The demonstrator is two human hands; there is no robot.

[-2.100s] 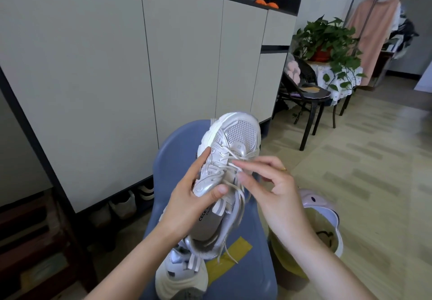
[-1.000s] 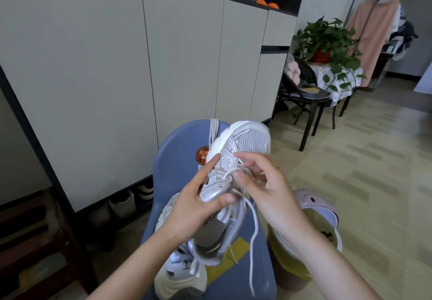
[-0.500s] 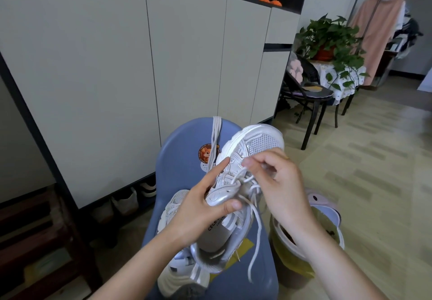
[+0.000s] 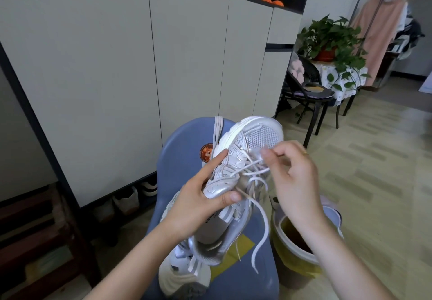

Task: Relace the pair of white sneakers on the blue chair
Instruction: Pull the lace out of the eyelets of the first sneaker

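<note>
My left hand [image 4: 198, 201] grips a white and silver sneaker [image 4: 254, 136] by its side, toe pointing up and away, above the blue chair [image 4: 184, 145]. My right hand [image 4: 292, 175] pinches the white lace [image 4: 261, 220] near the toe-end eyelets; a loose end of it hangs down over the seat. The second white sneaker [image 4: 184, 274] lies on the seat below, partly hidden by my left forearm and the held shoe. A spare lace [image 4: 216, 131] is draped over the chair's backrest.
A yellow-lined bin [image 4: 294, 248] with an open lid stands right of the chair. Tall beige cabinets [image 4: 117, 65] fill the left. A black chair [image 4: 311, 93], a potted plant [image 4: 332, 37] and a clothes rack [image 4: 378, 23] stand at the back right.
My right hand moved from the mid eyelets up toward the toe and drew lace out, so a long loose end now hangs. The sneaker tilted rightward, uncovering the lace on the backrest.
</note>
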